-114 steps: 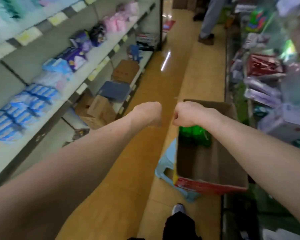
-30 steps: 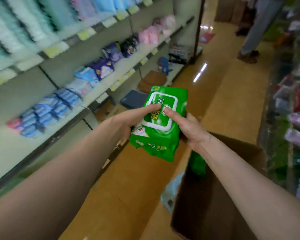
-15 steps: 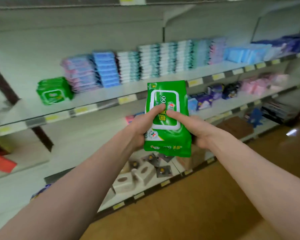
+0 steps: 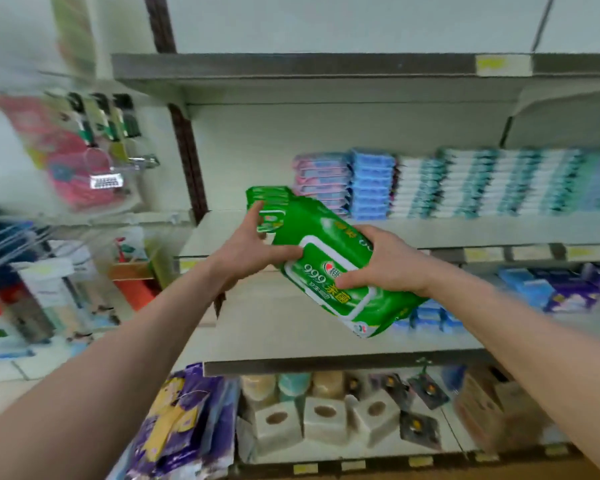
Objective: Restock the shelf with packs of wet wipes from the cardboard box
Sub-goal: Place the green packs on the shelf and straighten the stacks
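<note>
At frame centre we held a green pack of wet wipes (image 4: 340,271), tilted, in front of the shelf (image 4: 465,233). Our right hand (image 4: 381,261) was clamped over its lidded face from the right; our left hand (image 4: 250,251) pinched its left edge, fingers half spread. Just behind the pack's upper end, a stack of matching green packs (image 4: 269,197) lay on the shelf, left of pink packs (image 4: 321,180) and blue packs (image 4: 371,181).
</note>
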{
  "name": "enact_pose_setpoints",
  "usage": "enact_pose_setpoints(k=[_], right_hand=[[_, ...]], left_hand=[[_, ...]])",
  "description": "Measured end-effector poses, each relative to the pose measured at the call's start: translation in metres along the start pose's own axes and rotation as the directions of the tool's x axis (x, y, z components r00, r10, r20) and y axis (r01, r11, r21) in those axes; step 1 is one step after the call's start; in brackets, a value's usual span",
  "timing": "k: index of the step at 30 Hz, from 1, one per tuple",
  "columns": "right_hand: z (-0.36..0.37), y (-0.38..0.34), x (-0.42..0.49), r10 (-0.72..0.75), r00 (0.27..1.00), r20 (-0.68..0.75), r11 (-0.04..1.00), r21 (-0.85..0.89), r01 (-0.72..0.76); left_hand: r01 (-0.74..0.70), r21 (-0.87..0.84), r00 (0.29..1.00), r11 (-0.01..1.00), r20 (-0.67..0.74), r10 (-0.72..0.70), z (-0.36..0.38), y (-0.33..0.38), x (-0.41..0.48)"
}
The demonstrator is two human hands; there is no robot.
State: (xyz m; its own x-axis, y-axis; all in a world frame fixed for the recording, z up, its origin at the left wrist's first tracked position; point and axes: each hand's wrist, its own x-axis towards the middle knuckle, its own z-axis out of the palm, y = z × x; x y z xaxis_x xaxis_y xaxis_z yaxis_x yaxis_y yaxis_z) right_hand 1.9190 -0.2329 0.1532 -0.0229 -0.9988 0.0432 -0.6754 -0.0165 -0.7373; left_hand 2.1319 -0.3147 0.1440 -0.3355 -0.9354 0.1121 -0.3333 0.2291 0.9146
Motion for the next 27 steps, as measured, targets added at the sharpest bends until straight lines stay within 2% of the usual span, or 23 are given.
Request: enact_pose_setpoints(k=[1, 2, 4, 6, 8, 10, 12, 18, 22, 27], right_hand=[[0.005, -0.004, 0.015, -0.034, 0.999, 0.021, 0.99, -0.138, 0.037], [0.01, -0.008, 0.029, -0.062, 0.997, 0.043, 0.963, -0.259, 0.071], [0.023, -0.015, 0.057, -0.117, 0.99, 0.083, 0.899, -0.414, 0.141], [0.035, -0.022, 0.081, -0.177, 0.977, 0.118, 0.846, -0.489, 0.213], [0.043, -0.029, 0.102, -0.241, 0.959, 0.152, 0.791, -0.542, 0.284], [0.049, -0.036, 0.123, -0.299, 0.935, 0.192, 0.745, -0.565, 0.355], [0.055, -0.043, 0.146, -0.326, 0.915, 0.237, 0.717, -0.569, 0.403], [0.069, -0.063, 0.208, -0.369, 0.871, 0.326, 0.709, -0.507, 0.49], [0.08, -0.079, 0.246, -0.39, 0.851, 0.352, 0.744, -0.425, 0.516], [0.098, -0.096, 0.291, -0.384, 0.851, 0.357, 0.771, -0.384, 0.509]], left_hand=[[-0.089, 0.212, 0.996, 0.973, 0.017, 0.087, -0.012, -0.002, 0.007], [-0.17, 0.43, 0.985, 0.887, 0.047, 0.166, -0.023, -0.005, 0.014], [-0.257, 0.749, 0.961, 0.61, 0.133, 0.241, -0.038, -0.008, 0.027], [-0.254, 0.906, 0.961, 0.339, 0.196, 0.196, -0.047, -0.009, 0.039], [-0.234, 0.952, 0.971, 0.199, 0.217, 0.103, -0.053, -0.009, 0.052], [-0.194, 0.965, 0.981, 0.175, 0.196, 0.003, -0.06, -0.008, 0.066], [-0.132, 0.963, 0.986, 0.234, 0.151, -0.067, -0.07, -0.01, 0.078], [0.018, 0.917, 0.991, 0.397, 0.036, -0.128, -0.107, -0.031, 0.108], [0.064, 0.931, 0.989, 0.36, -0.011, -0.149, -0.133, -0.036, 0.135], [0.065, 0.93, 0.986, 0.362, -0.004, -0.167, -0.167, -0.046, 0.168]])
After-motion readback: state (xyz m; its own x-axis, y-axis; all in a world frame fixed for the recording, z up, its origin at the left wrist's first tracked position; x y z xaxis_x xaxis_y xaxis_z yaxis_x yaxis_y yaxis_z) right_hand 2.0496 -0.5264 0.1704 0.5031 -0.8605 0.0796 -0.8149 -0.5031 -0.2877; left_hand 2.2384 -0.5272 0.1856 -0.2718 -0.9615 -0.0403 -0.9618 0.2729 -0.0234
